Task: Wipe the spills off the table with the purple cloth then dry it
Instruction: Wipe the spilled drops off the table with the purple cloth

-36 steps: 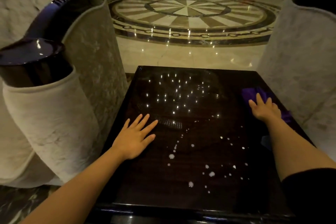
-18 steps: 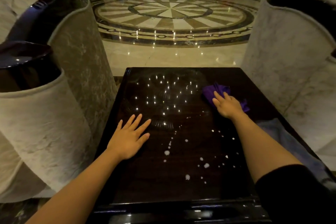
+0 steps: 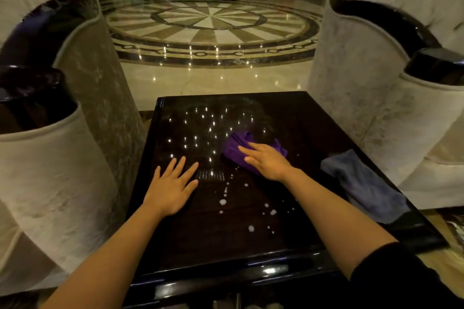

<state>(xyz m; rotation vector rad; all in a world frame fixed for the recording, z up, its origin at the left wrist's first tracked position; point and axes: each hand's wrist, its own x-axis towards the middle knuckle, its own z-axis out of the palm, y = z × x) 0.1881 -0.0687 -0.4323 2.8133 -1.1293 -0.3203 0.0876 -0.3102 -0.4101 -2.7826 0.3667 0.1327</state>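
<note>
A glossy dark table (image 3: 190, 241) fills the lower middle of the head view. White spill droplets (image 3: 251, 228) are scattered over its near centre. The purple cloth (image 3: 234, 149) lies crumpled near the table's middle, and my right hand (image 3: 267, 160) presses flat on it with fingers stretched out. My left hand (image 3: 172, 188) rests palm down on the bare tabletop to the left of the spills, fingers spread, holding nothing. A grey-blue cloth (image 3: 361, 183) lies along the table's right edge.
Pale upholstered armchairs with dark glossy arm caps stand close on both sides, the left armchair (image 3: 50, 170) and the right armchair (image 3: 391, 108). Beyond the table's far edge is a polished marble floor (image 3: 213, 25) with a round pattern. More seating stands far back.
My right hand has slid the purple cloth leftward from the table's right side to near its middle. The left hand has stayed flat in place. The grey-blue cloth has come into view.
</note>
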